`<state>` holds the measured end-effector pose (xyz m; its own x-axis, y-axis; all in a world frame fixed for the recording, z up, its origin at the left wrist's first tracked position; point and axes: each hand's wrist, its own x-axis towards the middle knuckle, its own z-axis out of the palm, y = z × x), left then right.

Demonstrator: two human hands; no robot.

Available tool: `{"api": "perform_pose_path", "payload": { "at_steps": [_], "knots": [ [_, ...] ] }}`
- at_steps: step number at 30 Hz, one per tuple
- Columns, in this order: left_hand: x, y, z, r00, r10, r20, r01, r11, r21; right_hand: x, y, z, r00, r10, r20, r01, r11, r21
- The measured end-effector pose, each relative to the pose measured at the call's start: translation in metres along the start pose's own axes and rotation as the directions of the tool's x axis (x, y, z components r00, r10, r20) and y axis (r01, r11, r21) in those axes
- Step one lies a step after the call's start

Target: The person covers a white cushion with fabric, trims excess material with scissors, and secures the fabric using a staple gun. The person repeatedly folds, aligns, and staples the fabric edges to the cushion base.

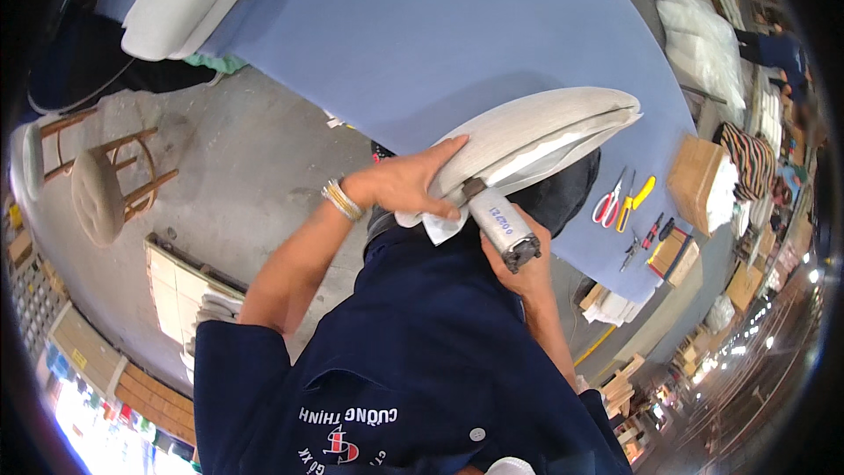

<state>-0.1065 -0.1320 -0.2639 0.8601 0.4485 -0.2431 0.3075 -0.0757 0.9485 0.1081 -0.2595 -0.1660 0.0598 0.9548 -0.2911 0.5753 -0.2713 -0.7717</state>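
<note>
Inspecting the piece at the counter's (pixel 396 35) near edge found a pale grey cushion (pixel 549 127), curved and padded, in front of the torso and tilted above a dark rounded item (pixel 576 189); whether it rested on that could not be told. The left grip (pixel 396 183) was grasping its left end, thumb and forefinger spread; the right grip (pixel 526 268) was grasping a grey staple gun (pixel 503 222), nose at the cushion's edge. The cushion was judged light, soft on its face and firmer beneath, unlikely to slip or break; its ends appeared the soundest hold, the loose white lining (pixel 549 157) the poorest. A lining flap (pixel 444 227) hung beside the nose and the left thumb lay close, both potential obstructions. Scissors (pixel 607 208), a yellow cutter (pixel 642 198), pliers (pixel 630 253) and a cardboard box (pixel 692 180) lay to the right, apart from the work. Two stools (pixel 97 180) stood well left.
</note>
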Motion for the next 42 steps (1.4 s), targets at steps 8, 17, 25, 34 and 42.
{"api": "perform_pose_path", "payload": {
  "at_steps": [8,17,25,34,42],
  "knots": [
    [-0.007,0.011,0.017,0.973,-0.196,-0.12,0.189,0.98,-0.064,0.011,-0.01,0.003,0.999,-0.037,-0.008,0.036,0.997,-0.073],
    [-0.009,0.036,0.017,0.93,-0.343,-0.136,0.357,0.929,0.097,-0.001,-0.014,-0.002,0.999,-0.031,0.017,0.031,0.999,-0.014],
    [-0.011,0.037,0.033,0.91,-0.365,-0.196,0.396,0.906,0.152,0.001,-0.004,0.003,0.998,0.019,0.063,-0.019,1.0,-0.005],
    [-0.022,0.005,0.011,0.989,-0.147,-0.028,0.145,0.987,-0.072,0.0,-0.006,0.005,1.0,-0.003,0.021,0.004,1.0,-0.019],
    [-0.031,0.021,0.048,0.929,-0.224,-0.294,0.227,0.974,-0.026,0.005,-0.01,0.002,0.993,-0.097,0.065,0.1,0.993,-0.054]
  ]
}}
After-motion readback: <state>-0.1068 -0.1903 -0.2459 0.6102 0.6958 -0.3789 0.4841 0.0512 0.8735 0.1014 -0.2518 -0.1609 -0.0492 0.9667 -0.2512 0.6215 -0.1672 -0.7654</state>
